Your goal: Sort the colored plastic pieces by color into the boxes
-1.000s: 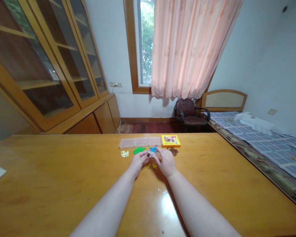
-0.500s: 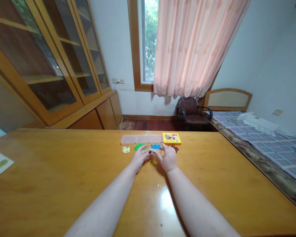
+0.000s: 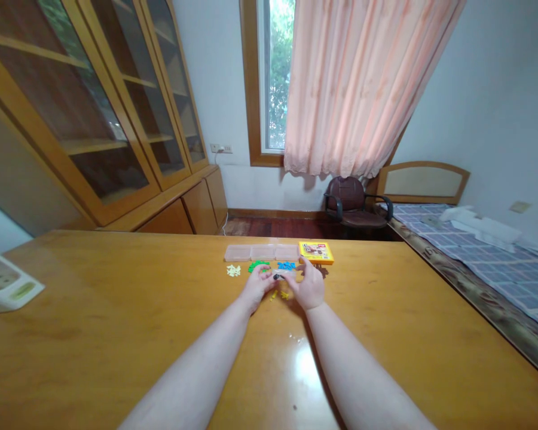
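Between the fingertips of both hands is a small black piece [image 3: 277,276], too small to name by kind. My left hand [image 3: 254,289] pinches it from the left, fingers curled. From the other side my right hand [image 3: 311,288] meets it with the thumb, its fingers bent over. Several small yellow pieces [image 3: 284,295] lie on the table just below the hands. Beyond the fingers are a pile of blue pieces [image 3: 286,266] and a pile of green pieces [image 3: 259,267]. Cream pieces [image 3: 234,271] lie left of my left hand. Brown pieces [image 3: 321,272] are partly hidden by my right hand.
A clear plastic tray with three compartments [image 3: 237,253] and a yellow box [image 3: 316,252] stand near the wooden table's [image 3: 161,298] far edge. A white plastic object [image 3: 13,280] sits at the left. Beyond are a brown chair [image 3: 354,203], a bed and a glass-doored cabinet.
The view has shifted slightly, so everything appears a little further right. My hands stay close together around the black piece, with a slight shift of the right fingers.
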Demonstrator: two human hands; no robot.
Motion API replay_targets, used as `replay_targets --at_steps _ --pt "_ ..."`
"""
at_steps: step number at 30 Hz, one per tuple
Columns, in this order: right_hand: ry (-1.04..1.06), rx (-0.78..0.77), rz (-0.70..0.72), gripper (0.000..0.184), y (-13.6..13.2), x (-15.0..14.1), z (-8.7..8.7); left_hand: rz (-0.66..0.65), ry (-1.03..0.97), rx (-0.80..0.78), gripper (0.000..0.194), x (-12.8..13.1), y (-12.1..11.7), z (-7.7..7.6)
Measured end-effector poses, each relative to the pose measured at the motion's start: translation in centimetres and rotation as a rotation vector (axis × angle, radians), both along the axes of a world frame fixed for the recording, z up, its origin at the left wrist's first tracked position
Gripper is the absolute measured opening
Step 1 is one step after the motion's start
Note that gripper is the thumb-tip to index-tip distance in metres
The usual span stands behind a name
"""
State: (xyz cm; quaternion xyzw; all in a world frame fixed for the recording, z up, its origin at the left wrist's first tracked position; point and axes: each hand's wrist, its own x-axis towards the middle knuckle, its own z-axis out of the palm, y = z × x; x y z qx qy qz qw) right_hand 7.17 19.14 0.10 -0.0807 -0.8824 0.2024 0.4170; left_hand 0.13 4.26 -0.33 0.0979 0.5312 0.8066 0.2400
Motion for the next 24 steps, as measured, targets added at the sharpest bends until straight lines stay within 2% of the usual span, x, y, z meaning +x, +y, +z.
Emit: replay_targets --at_steps 5,10,17,24 --pt "-0.185 0.024 0.039 0.044 0.18 -0.09 0.12 0.006 0.0 0.017 0.065 0.17 -0.05 0.16" --pt "-0.259 0.076 -0.028 0.044 -0.09 0.11 0.05 0.015 -0.003 0.013 0.065 0.04 0.11 0.0" --pt "-0.236 0.178 -0.092 0.05 -0.24 0.1 -0.09 0.001 0.022 0.056 0.062 -0.13 0.23 -0.21" --pt "-0.136 0.258 -0.115 0.048 -0.65 0.18 0.07 0.039 0.073 0.05 0.059 -0.28 0.19 -0.63"
